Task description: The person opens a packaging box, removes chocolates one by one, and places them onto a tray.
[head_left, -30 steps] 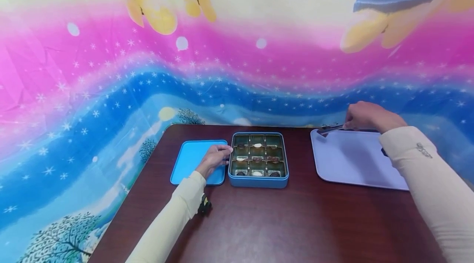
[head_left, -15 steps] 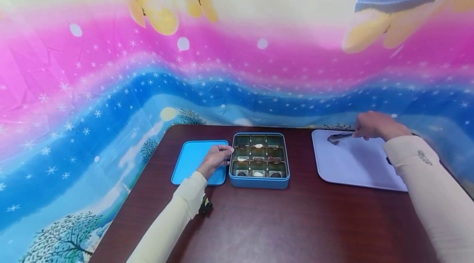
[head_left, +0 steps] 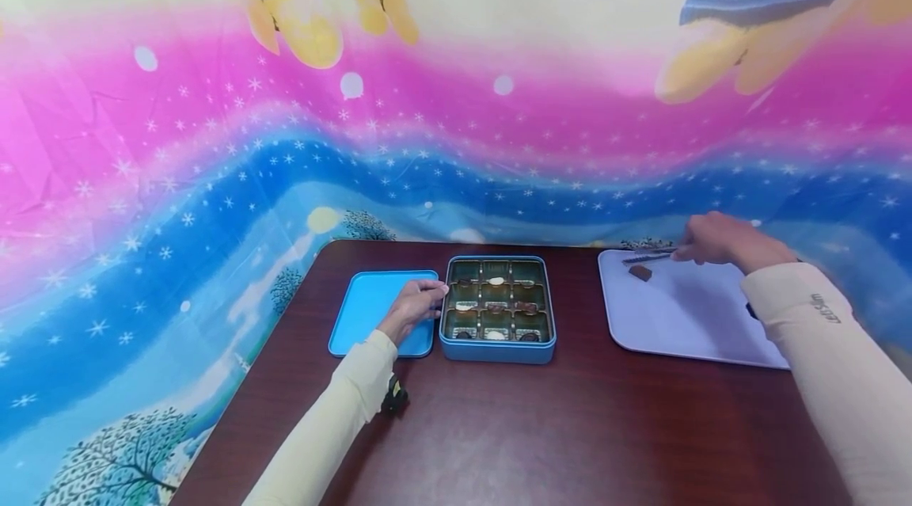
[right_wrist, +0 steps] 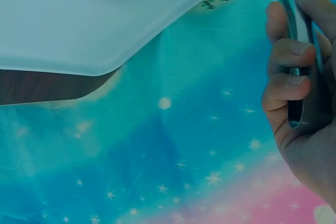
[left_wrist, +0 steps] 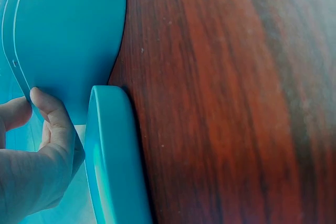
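Observation:
In the head view my left hand (head_left: 415,306) pinches the left rim of a blue square tin (head_left: 497,352). The tin's divided insert holds several brown and cream-coloured chocolates, one per compartment. Thumb and forefinger meet at the tin's edge in the left wrist view. My right hand (head_left: 720,241), above the lilac tray (head_left: 684,324), grips metal tongs (head_left: 651,255); their handle (right_wrist: 310,98) shows between palm and fingers in the right wrist view. Just below the tong tips a brown chocolate (head_left: 640,273) lies on the tray, near its back left corner.
The bright blue lid (head_left: 363,312) lies on the brown table (head_left: 499,427), left of the tin and partly under my left hand. A printed cloth (head_left: 427,134) hangs directly behind the table's back edge.
The right hand has moved slightly right and down with the tongs, from the tray's back left corner. A brown chocolate now shows apart from the tong tips. My left hand stays put.

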Action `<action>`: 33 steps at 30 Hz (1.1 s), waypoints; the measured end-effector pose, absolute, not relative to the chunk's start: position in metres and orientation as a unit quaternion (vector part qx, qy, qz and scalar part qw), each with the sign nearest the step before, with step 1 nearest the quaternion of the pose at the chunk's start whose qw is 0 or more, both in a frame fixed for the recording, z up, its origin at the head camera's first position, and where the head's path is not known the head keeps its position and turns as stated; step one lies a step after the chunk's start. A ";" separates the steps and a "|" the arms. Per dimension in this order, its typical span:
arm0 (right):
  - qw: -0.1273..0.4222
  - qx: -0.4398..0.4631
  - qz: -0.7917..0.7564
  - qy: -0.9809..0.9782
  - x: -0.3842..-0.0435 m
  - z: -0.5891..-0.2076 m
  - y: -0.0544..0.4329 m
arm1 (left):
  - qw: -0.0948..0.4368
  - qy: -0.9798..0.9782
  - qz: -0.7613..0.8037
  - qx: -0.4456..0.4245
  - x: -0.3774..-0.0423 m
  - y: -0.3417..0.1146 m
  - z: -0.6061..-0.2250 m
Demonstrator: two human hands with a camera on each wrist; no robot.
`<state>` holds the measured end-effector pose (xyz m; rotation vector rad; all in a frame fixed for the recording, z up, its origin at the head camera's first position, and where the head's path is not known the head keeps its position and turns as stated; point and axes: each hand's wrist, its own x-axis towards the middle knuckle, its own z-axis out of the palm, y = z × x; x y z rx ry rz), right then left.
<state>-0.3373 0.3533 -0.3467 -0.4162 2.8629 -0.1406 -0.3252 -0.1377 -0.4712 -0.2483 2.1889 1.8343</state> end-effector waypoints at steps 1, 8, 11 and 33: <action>0.114 -0.148 -0.058 0.981 -0.337 -0.345 0.350 | 0.137 0.756 0.634 -0.084 -0.325 -0.138 -0.471; 0.062 -0.227 -0.115 0.965 -0.340 -0.340 0.314 | 0.134 0.757 0.635 -0.080 -0.323 -0.139 -0.472; 0.055 -0.246 -0.138 0.958 -0.342 -0.340 0.297 | 0.135 0.756 0.635 -0.082 -0.323 -0.139 -0.471; 0.116 -0.315 -0.176 0.926 -0.358 -0.355 0.199 | 0.139 0.754 0.636 -0.087 -0.323 -0.137 -0.470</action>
